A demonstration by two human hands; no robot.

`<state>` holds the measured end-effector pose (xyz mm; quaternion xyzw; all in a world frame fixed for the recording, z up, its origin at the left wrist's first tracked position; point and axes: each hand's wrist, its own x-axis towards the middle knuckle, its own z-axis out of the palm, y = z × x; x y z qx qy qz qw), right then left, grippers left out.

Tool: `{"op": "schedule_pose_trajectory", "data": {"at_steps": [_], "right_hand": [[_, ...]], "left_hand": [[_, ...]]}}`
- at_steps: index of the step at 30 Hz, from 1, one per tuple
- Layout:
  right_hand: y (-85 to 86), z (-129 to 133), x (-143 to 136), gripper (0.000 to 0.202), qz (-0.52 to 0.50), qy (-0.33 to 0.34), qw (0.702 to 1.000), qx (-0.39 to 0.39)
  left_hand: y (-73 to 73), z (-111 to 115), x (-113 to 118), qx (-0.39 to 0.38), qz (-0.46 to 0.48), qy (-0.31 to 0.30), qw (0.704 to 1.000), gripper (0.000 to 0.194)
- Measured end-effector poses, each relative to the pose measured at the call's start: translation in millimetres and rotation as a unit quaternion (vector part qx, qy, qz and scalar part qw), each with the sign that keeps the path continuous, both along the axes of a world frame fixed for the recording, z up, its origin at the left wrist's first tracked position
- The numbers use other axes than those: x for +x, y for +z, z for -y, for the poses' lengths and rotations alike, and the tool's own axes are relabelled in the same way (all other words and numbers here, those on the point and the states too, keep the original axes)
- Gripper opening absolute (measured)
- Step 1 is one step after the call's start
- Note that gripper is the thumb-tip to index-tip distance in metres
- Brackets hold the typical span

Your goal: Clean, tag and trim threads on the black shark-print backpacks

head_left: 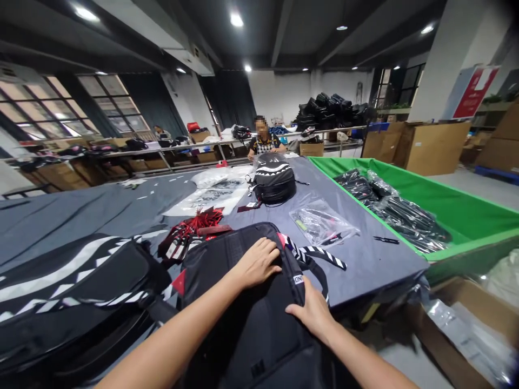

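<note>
1. A black backpack (251, 324) lies on the near edge of the grey worktop (360, 273), in front of the person.
2. The two hands are apart, both on this backpack: the left hand (259, 263) rests on its upper panel with bent fingers, and whether it grips cloth I cannot tell.
3. The right hand (315, 309) clasps the side edge beside a white label (298, 279), thumb on top, fingers partly hidden.
4. A striped strap (326, 256) spreads beyond that edge.
5. At left lies a toothed-pattern bag (87, 270); near it sit red tags (206, 219).
6. Farther off are another backpack (273, 186), a clear plastic bag (322, 224) and a black pen (386, 240).
7. At right, a green bin (466, 192) holds wrapped packages (409, 216).
</note>
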<state>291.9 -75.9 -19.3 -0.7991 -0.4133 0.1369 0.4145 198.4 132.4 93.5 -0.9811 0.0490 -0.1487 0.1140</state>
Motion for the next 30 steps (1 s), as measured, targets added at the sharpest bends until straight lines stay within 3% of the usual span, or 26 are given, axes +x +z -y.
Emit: {"op": "schedule_pose_trajectory", "data": {"at_steps": [4,9,15,19,24,27,30], "right_hand": [[-0.3,11,-5,0.061,0.033,0.039,0.996,0.067],[-0.1,11,3,0.052,0.036,0.063,0.99,0.123],[2.5,5,18,0.046,0.045,0.105,0.984,0.133],[-0.9,9,16,0.046,0.038,0.133,0.983,0.119],[-2.1,7,8,0.048,0.056,0.122,0.987,0.088],[-3.8,2,7,0.048,0.05,0.115,0.989,0.073],[-7.0,-4,10,0.047,0.036,0.111,0.991,0.065]], "left_hand": [[22.6,2,-6,0.015,0.0,-0.025,1.0,0.042],[53.5,0,-8,0.046,-0.029,0.009,0.998,0.056],[77.5,17,-35,0.044,-0.075,0.021,0.996,0.044],[72.3,38,-58,-0.015,-0.062,0.054,0.997,0.036],[39.7,50,-51,-0.034,-0.042,0.035,0.998,0.039],[31.5,25,-43,-0.027,-0.035,-0.007,0.999,0.052],[43.2,-25,-46,0.006,-0.022,0.006,1.0,0.056]]}}
